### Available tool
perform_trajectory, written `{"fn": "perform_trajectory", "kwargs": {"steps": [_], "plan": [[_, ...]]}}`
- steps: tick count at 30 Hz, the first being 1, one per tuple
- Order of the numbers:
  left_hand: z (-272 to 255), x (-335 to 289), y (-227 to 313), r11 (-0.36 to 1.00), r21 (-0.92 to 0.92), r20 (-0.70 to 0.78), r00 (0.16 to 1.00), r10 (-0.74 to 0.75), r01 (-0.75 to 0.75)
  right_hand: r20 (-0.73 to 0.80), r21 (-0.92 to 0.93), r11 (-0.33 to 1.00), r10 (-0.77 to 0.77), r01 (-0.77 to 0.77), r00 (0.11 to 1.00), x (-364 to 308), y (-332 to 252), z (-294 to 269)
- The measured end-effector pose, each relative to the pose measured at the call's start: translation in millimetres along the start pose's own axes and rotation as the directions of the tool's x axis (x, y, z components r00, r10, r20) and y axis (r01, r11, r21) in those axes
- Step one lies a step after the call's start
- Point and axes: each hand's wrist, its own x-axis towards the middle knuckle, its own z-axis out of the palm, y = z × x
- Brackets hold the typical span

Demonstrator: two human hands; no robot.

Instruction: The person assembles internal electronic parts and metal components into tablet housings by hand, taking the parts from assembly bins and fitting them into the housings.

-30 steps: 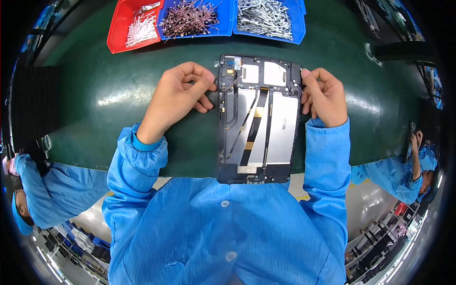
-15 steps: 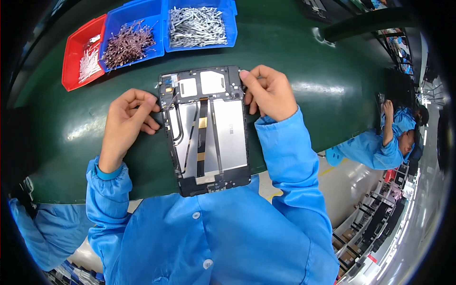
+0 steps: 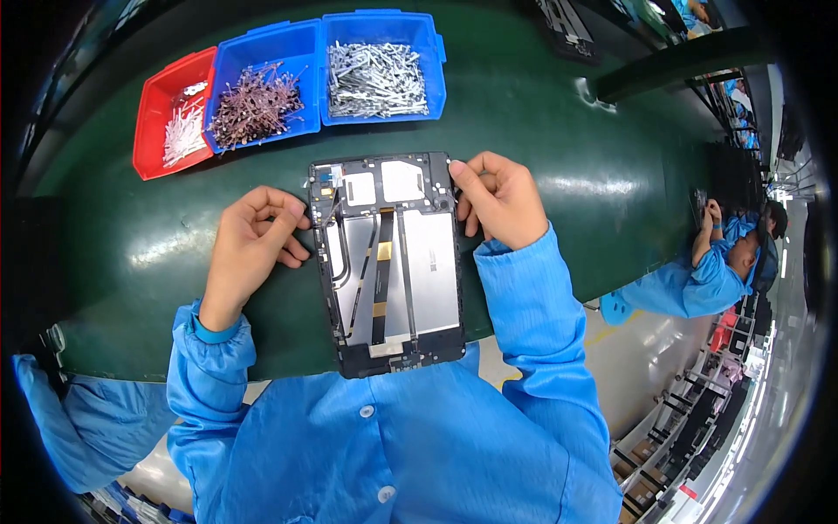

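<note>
An opened tablet (image 3: 434,288) lies in front of me, its black frame, silver inner panel and ribbon cables showing. A dark flex cable (image 3: 382,284) with gold patches runs down its middle. My left hand (image 3: 253,240) is at the upper left edge, thumb and forefinger pinched together; whatever is between them is too small to make out. At the upper right corner, my right hand (image 3: 504,199) has its thumb on the tablet's edge and its other fingers curled beside and below it.
Beyond the tablet stand a red bin (image 3: 150,131) of small white parts, a blue bin (image 3: 229,52) of thin brownish parts and another blue bin (image 3: 375,26) of silvery parts. A dark device (image 3: 567,31) lies at the far right of the green table (image 3: 602,210). A co-worker (image 3: 698,271) sits at right.
My view has shifted, so the bins and tablet appear lower and slightly to the right. Both hands keep their places at the tablet's edges. The co-worker's raised hand has come down a little.
</note>
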Motion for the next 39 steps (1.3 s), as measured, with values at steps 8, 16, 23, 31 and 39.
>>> {"fn": "perform_trajectory", "kwargs": {"steps": [8, 16, 23, 31, 39], "plan": [[-1, 1, -2, 1.0, -0.027, 0.016, 1.0, -0.003, 0.003, -0.328, -0.333, 0.754, -0.655, 0.565, 0.681, 14, -51, 14], [-1, 0, -2, 0.998, -0.07, 0.027, 1.0, -0.004, 0.006, 0.309, -0.801, 0.075, -0.798, 0.594, 0.517, 77, -74, 39], [-5, 0, -3, 0.997, -0.071, 0.051, 0.998, 0.027, -0.023, 0.217, -0.776, 0.227, -0.78, 0.588, 0.587, 79, -76, 41], [-3, -4, -3, 0.996, -0.055, 0.011, 0.997, 0.075, -0.074, -0.009, -0.528, 0.509, -0.804, 0.679, 0.595, 66, -80, 38], [13, -21, 11, 0.936, -0.247, 0.056, 0.961, 0.271, -0.25, 0.299, 0.412, 0.878, -0.384, 0.244, 0.874, -12, -70, 66]]}}
